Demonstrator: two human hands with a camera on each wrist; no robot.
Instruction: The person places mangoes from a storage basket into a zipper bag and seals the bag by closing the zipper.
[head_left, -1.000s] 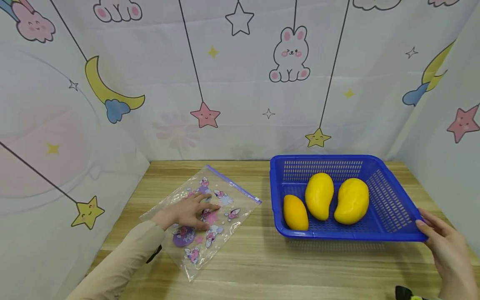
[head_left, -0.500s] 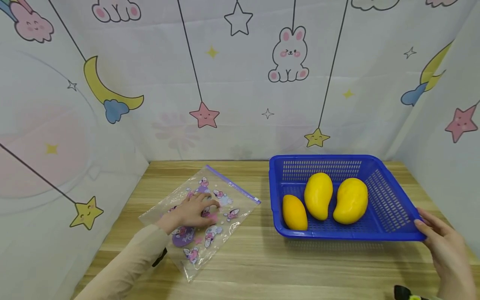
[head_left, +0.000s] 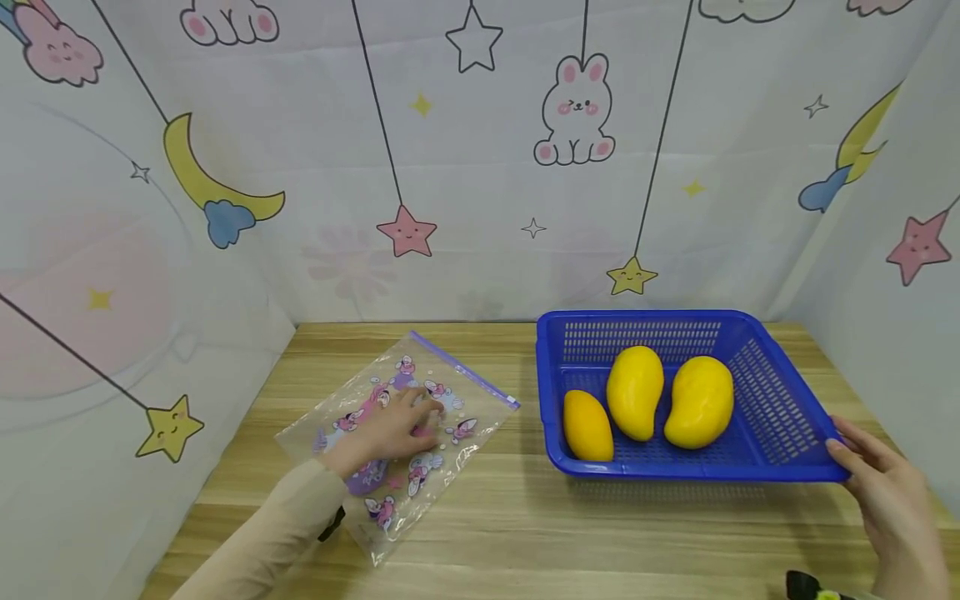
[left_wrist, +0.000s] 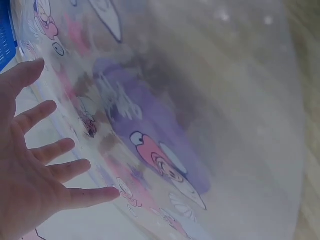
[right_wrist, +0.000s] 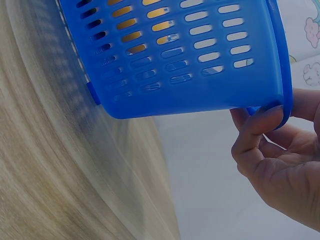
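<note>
A clear zip bag (head_left: 442, 467) with a purple slider strip and pink and purple cartoon prints lies flat on the table's left. Over its middle is my left hand (head_left: 390, 429), palm down. The left wrist view shows that hand's fingers (left_wrist: 52, 150) spread apart beside the printed plastic; whether every fingertip touches it I cannot tell. At the right, my right hand (head_left: 888, 483) pinches the near right corner of a blue plastic basket (head_left: 787, 473) by its rim, thumb and fingers on either side. Inside the basket lie three yellow mangoes (head_left: 701, 402).
Wood-grain table (head_left: 480, 533) runs under everything, with bare surface between bag and basket. White cloth walls (head_left: 465, 167) printed with stars and rabbits enclose the back and both sides. A black strap piece (head_left: 802, 583) shows near the right wrist.
My left hand has slid slightly right over the bag, and its fingers look a little more bent. The right hand keeps its grip on the basket, which stays put.
</note>
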